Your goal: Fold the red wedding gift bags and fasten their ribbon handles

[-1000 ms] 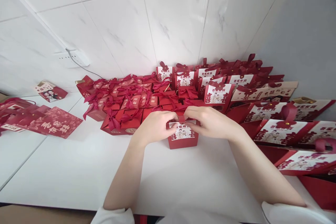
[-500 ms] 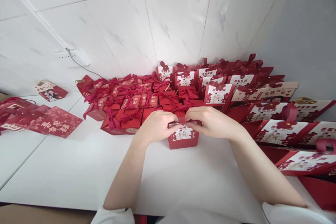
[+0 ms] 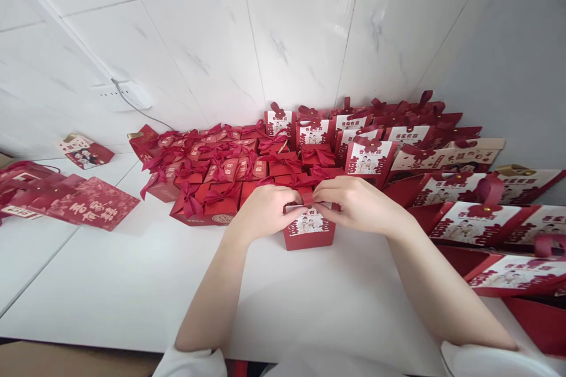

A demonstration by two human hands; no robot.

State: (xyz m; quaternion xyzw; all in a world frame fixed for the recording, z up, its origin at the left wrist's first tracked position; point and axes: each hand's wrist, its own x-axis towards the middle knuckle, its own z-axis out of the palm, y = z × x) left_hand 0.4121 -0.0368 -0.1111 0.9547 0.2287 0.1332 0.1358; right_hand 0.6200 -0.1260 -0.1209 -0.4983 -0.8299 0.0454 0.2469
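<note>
A small red gift box point(image 3: 308, 234) with a white printed front stands upright on the white table point(image 3: 177, 294). My left hand point(image 3: 270, 210) pinches the left side of its top, beside a red ribbon loop point(image 3: 306, 197). From the other side, my right hand point(image 3: 356, 203) pinches the top right of the same box. The fingertips of both hands nearly meet at the ribbon and hide part of the upper edge. Right behind my hands sit red boxes tied with ribbon bows point(image 3: 212, 200).
Rows of larger red gift bags point(image 3: 464, 222) with loop handles fill the right side. Flat red bags point(image 3: 95, 205) lie at the left, near a small box with a printed picture point(image 3: 86, 152). A wall socket point(image 3: 121, 96) with a grey cable is on the tiled wall.
Almost nothing differs. Both hands stay on the top of the gift box, with the fingers and the ribbon loop shifted slightly.
</note>
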